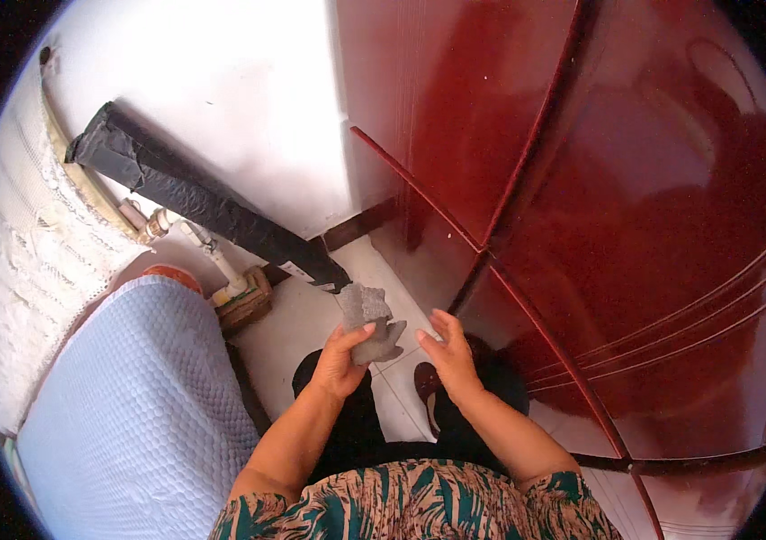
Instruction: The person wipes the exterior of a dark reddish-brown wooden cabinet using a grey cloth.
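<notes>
My left hand (pixel 340 363) grips a crumpled grey cloth (pixel 362 306), thumb on top, in front of my legs. Part of the cloth sticks out past the fingers toward the right. My right hand (pixel 451 358) is a short way to the right of it, fingers apart and holding nothing. Just beyond the cloth is the lower end of a long roll wrapped in black plastic (pixel 212 207), which slants up to the left against the white wall.
Glossy dark red cabinet doors (pixel 662 270) fill the right side. At left stand a blue quilted cover (pixel 144 387) and a white lace cloth (pixel 36 243). White pipes (pixel 221 261) rise behind the roll. My feet are on pale floor tiles (pixel 279 382).
</notes>
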Demonstrator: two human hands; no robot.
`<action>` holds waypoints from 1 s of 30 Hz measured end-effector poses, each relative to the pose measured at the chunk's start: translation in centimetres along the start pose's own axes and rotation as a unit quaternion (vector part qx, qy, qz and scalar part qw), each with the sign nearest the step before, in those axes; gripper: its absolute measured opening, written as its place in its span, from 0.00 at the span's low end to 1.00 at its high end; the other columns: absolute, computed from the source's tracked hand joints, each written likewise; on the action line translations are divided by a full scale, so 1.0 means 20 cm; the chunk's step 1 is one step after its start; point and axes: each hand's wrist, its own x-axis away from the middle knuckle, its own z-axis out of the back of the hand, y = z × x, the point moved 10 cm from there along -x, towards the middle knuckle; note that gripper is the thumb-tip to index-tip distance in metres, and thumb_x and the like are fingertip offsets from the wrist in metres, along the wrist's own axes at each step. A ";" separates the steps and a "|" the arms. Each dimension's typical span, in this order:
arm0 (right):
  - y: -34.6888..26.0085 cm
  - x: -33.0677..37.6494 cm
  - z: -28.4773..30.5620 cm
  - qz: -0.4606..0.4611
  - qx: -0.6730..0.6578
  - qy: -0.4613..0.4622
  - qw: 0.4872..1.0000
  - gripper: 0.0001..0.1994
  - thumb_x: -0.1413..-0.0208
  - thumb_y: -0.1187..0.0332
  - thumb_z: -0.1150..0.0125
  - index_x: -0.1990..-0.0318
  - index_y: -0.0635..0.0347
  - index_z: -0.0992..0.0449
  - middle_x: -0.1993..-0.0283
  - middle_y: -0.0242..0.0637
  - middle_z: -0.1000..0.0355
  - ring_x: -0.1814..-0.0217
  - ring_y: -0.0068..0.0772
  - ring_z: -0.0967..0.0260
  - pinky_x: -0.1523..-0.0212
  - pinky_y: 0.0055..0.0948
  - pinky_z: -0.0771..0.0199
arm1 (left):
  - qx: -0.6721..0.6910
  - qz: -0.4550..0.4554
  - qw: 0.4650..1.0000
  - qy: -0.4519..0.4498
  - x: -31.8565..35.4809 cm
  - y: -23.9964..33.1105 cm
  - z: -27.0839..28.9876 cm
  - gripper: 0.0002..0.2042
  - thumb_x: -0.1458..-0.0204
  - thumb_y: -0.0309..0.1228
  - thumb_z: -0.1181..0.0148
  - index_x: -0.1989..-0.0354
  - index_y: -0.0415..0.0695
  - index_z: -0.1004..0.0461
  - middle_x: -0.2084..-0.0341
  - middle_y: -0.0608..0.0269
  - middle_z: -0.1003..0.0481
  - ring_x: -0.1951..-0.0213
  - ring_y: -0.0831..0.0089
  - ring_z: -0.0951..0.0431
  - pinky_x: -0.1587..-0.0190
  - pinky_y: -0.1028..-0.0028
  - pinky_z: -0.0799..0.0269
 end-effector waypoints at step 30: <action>-0.69 0.05 -0.34 0.416 0.307 -0.021 0.856 0.19 0.67 0.74 0.38 0.61 0.54 0.26 0.61 0.35 0.29 0.59 0.43 0.34 0.54 0.39 0.40 | 0.156 -0.045 0.987 -0.002 -0.17 -0.02 0.19 0.15 0.44 0.30 0.51 0.48 0.48 0.35 0.52 0.62 0.30 0.51 0.64 0.29 0.47 0.62 0.32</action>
